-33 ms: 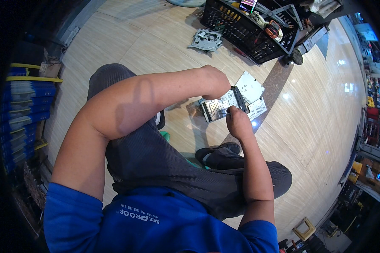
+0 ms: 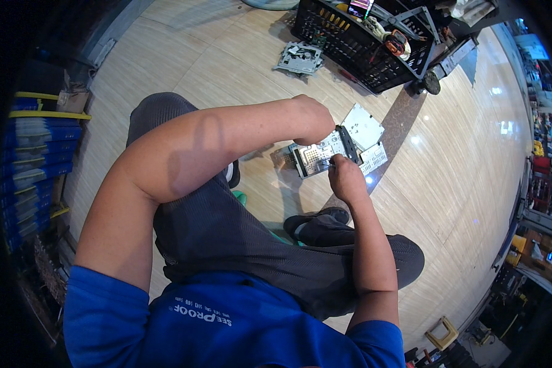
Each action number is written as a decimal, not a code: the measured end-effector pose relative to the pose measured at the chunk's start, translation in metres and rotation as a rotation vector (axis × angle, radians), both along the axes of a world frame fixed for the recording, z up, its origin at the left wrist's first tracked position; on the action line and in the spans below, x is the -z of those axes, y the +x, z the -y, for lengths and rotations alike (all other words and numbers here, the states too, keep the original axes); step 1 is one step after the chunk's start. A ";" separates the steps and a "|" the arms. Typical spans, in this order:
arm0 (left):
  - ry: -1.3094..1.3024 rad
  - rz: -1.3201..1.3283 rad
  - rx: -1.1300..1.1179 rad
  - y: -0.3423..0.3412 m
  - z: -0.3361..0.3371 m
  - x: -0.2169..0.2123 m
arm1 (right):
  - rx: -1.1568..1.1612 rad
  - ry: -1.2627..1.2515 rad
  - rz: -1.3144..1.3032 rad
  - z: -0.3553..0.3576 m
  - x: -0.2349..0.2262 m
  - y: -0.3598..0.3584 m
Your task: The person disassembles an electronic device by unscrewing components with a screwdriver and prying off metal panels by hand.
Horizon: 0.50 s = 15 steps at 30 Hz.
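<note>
In front of my crossed legs, just above the floor, is a silver metal device chassis (image 2: 316,159) with a perforated plate and a black end panel. My left hand (image 2: 314,121) is closed on its far edge, with the fingertips mostly hidden. On the near side, my right hand (image 2: 346,176) is closed around a thin dark tool (image 2: 327,163) whose tip meets the perforated plate. The tool's exact kind is too small to make out. Beside the chassis on the floor lie a flat silver metal cover (image 2: 360,127) and a slotted metal plate (image 2: 374,158).
A black plastic crate (image 2: 357,52) with tools and cables stands beyond my hands. Left of it lies a grey metal drive mechanism (image 2: 299,59). Blue bins (image 2: 40,147) line the left side. Near the lower right is a small yellowish frame (image 2: 441,332). My shoe (image 2: 318,222) is close below.
</note>
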<state>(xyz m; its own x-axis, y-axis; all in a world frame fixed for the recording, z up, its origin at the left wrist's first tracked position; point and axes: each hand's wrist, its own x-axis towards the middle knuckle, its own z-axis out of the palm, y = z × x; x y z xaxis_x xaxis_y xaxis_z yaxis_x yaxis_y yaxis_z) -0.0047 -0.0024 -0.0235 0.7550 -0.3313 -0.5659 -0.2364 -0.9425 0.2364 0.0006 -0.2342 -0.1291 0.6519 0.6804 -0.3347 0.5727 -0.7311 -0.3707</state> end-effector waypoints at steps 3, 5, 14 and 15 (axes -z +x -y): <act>0.005 0.002 0.005 0.000 0.000 0.000 | 0.003 -0.008 0.001 -0.001 -0.001 0.000; 0.014 0.001 0.015 -0.001 0.000 -0.001 | 0.006 0.003 -0.002 0.000 -0.002 -0.001; 0.024 -0.008 0.019 0.000 0.001 0.001 | 0.009 0.006 -0.004 0.000 -0.002 0.000; 0.020 -0.005 0.016 0.000 0.001 0.001 | 0.012 0.001 -0.006 0.000 -0.002 0.000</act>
<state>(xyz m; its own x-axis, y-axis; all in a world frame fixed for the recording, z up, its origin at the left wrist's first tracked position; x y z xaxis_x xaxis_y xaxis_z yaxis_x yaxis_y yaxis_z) -0.0047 -0.0035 -0.0243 0.7472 -0.3315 -0.5761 -0.2500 -0.9433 0.2185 0.0004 -0.2343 -0.1271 0.6581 0.6728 -0.3380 0.5614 -0.7376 -0.3752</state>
